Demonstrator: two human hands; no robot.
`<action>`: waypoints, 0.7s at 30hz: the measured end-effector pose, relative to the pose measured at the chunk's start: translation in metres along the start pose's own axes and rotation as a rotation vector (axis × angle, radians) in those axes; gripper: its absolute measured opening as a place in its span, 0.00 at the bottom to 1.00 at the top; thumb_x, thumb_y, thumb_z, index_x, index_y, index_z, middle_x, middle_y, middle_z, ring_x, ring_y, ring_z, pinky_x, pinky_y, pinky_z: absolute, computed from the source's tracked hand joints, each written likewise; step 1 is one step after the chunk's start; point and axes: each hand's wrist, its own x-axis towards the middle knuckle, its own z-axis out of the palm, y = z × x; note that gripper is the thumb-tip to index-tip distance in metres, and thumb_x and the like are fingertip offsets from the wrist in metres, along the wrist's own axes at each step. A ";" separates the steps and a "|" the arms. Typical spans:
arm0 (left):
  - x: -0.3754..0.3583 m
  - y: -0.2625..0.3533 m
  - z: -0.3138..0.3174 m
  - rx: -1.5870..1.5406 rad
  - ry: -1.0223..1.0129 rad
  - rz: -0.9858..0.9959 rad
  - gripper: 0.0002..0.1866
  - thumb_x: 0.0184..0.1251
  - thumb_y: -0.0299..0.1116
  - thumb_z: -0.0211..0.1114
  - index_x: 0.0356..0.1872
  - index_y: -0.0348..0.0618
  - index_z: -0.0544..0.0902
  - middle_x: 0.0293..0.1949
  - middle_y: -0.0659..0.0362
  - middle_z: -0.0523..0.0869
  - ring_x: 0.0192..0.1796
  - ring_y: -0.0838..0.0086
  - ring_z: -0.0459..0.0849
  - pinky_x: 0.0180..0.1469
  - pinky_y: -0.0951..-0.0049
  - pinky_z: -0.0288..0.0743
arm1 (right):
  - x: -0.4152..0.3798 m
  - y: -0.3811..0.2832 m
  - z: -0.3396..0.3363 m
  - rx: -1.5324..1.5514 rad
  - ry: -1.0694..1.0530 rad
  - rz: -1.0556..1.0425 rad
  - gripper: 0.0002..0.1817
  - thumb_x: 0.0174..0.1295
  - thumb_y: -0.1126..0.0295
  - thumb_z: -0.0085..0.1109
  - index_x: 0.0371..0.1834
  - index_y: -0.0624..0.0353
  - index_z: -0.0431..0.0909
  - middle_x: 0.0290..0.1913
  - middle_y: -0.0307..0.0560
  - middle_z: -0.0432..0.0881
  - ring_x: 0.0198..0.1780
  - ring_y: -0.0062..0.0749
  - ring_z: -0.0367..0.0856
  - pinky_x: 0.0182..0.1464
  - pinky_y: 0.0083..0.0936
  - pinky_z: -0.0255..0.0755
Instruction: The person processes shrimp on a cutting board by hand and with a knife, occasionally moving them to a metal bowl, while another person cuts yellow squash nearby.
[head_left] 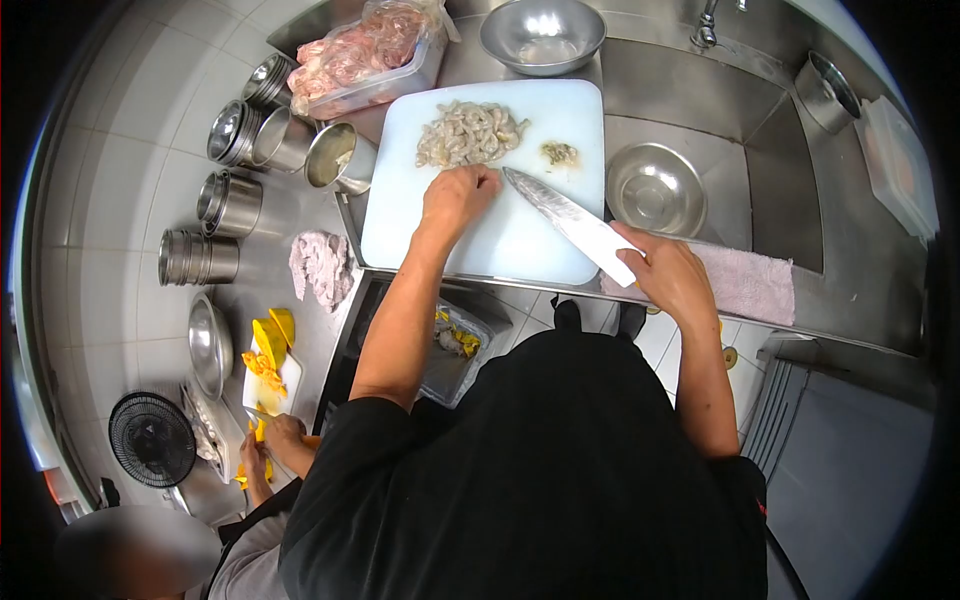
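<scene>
A pile of peeled raw shrimp (pixel 468 133) lies on the white cutting board (pixel 400 230). My left hand (pixel 460 195) rests at the near edge of the pile with its fingers curled closed; what they hold, if anything, is hidden. My right hand (pixel 672 272) grips the white handle of a large knife (pixel 555 210) at the board's right edge. The blade points up and left across the board, its tip just right of my left hand. A small heap of dark scraps (pixel 559 153) sits right of the shrimp.
Right of the board, a sink holds a steel bowl (pixel 656 188); a pink towel (pixel 745 284) lies along the front edge. Another steel bowl (pixel 543 35) and a tub of bagged meat (pixel 372 55) stand behind. At lower left, a co-worker's hands (pixel 275 447) cut something yellow.
</scene>
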 end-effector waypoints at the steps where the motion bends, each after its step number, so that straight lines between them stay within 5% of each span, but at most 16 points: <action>1: 0.000 0.000 -0.002 -0.008 -0.012 0.018 0.16 0.68 0.44 0.68 0.45 0.44 0.92 0.39 0.49 0.93 0.44 0.56 0.91 0.51 0.61 0.81 | 0.000 0.000 0.000 -0.003 0.008 -0.010 0.21 0.71 0.59 0.61 0.67 0.42 0.84 0.50 0.53 0.91 0.54 0.53 0.86 0.60 0.43 0.76; 21: -0.015 0.000 0.009 -0.140 0.067 -0.154 0.15 0.66 0.44 0.67 0.39 0.44 0.93 0.27 0.57 0.91 0.31 0.69 0.89 0.41 0.67 0.80 | -0.007 0.004 0.009 -0.049 0.032 -0.103 0.22 0.71 0.61 0.60 0.67 0.41 0.84 0.39 0.58 0.89 0.44 0.58 0.86 0.53 0.45 0.77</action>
